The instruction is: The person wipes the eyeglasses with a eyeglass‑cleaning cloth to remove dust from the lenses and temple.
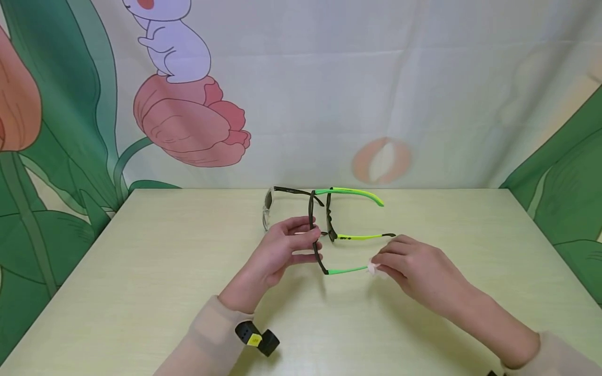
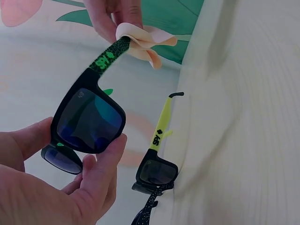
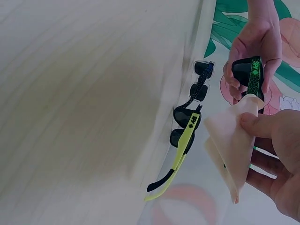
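My left hand [image 1: 275, 250] grips black-framed sunglasses [image 2: 91, 119] by the front, thumb on one side and fingers on the other, lifted above the table. Their green temples stand unfolded, pointing right in the head view. A pale pink cloth [image 3: 229, 140] is folded around the nearer temple. My right hand [image 1: 418, 269] pinches that cloth over the temple, covering its tip. In the left wrist view, dark bluish lenses and green lettering on the temple are visible.
Behind the held pair, black sunglasses with yellow temples [image 3: 190, 133] lie on the table [image 1: 141, 292]. Beside them are sunglasses with a clear front and dark temples [image 3: 201, 79]. A printed cloth backdrop [image 1: 305, 78] hangs along the table's far edge.
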A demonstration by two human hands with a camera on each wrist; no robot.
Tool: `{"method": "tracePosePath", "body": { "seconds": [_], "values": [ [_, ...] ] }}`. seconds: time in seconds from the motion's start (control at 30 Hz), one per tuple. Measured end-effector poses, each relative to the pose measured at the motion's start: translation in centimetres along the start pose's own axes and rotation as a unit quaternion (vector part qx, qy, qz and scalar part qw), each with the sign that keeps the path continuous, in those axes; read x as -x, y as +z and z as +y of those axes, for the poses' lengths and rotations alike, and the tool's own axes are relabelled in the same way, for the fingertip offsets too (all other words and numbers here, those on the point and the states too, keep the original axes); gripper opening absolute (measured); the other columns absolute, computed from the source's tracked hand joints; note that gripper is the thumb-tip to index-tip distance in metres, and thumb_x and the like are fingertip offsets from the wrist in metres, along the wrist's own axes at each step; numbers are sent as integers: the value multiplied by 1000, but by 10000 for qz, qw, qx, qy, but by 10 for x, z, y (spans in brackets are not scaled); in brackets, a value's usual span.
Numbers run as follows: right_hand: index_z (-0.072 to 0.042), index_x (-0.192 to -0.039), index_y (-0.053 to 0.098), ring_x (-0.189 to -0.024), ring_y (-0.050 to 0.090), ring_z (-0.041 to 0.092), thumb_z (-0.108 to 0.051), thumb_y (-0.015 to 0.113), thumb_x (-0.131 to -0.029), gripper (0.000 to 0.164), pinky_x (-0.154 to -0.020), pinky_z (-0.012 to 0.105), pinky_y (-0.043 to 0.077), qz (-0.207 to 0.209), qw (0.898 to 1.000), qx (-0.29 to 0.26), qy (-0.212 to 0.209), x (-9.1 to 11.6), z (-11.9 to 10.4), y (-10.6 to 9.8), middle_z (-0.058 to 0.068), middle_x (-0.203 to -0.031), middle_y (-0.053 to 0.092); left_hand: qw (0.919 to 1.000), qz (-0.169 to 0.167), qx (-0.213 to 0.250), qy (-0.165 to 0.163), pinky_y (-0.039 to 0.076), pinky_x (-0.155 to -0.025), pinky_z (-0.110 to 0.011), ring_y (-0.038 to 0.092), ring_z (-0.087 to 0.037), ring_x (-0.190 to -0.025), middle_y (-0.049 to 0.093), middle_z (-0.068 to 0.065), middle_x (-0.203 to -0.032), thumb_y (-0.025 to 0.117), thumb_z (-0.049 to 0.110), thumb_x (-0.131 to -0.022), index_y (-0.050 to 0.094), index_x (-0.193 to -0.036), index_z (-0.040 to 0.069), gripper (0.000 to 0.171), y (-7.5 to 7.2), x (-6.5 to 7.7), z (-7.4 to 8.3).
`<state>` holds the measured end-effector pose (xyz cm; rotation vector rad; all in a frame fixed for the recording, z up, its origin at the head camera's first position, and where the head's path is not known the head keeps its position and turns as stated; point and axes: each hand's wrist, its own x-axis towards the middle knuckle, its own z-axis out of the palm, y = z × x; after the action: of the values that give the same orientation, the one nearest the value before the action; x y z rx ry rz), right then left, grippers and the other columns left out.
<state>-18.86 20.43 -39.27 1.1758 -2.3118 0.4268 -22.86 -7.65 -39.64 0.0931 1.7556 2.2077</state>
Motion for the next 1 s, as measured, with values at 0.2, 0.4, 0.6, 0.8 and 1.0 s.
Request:
{"method": "tracePosePath", "body": {
  "seconds": [0.2, 0.4, 0.6, 0.8, 1.0],
  "values": [
    [-10, -94, 79, -85, 65, 14, -1, 89, -75, 23, -68, 29, 60, 88, 9998, -45, -171, -1, 1, 2, -5, -90, 71, 10000, -14, 56, 29, 61, -87, -46, 68, -24, -91, 58, -15, -123, 68, 2, -98, 48, -142, -4, 49, 2, 0, 0],
    [-12, -93, 80, -79, 61, 12, -4, 90, -75, 22, -61, 24, 55, 84, 9996, -132, -223, -5, -3, 6, -5, -90, 67, 10000, 41, 76, 43, 61, -85, -46, 69, -24, -89, 58, -14, -123, 68, 3, -98, 48, -143, -2, 50, 7, 0, -1],
    [-13, -90, 79, -77, 59, 12, -6, 90, -76, 19, -59, 24, 54, 4, 9995, -95, -288, -11, -9, 13, -5, -86, 65, 9999, 123, 14, -6, 62, -83, -44, 69, -22, -87, 58, -12, -121, 68, 5, -99, 47, -144, -1, 51, 12, -1, -3],
    [-13, -90, 76, -83, 64, 15, -6, 90, -77, 20, -68, 29, 58, -25, 9991, -142, -394, -19, -16, 16, -5, -86, 67, 9999, 156, 26, -60, 62, -83, -45, 69, -22, -88, 57, -13, -122, 69, 5, -98, 46, -143, -1, 51, 16, -2, -4],
    [-13, -92, 75, -86, 66, 15, -7, 89, -79, 20, -70, 30, 59, -59, 9989, -223, -411, -23, -23, 21, -5, -88, 66, 9999, 131, -17, -41, 62, -83, -44, 69, -21, -89, 57, -14, -125, 69, 7, -98, 45, -144, -2, 53, 20, -4, -6]
  ]
}}
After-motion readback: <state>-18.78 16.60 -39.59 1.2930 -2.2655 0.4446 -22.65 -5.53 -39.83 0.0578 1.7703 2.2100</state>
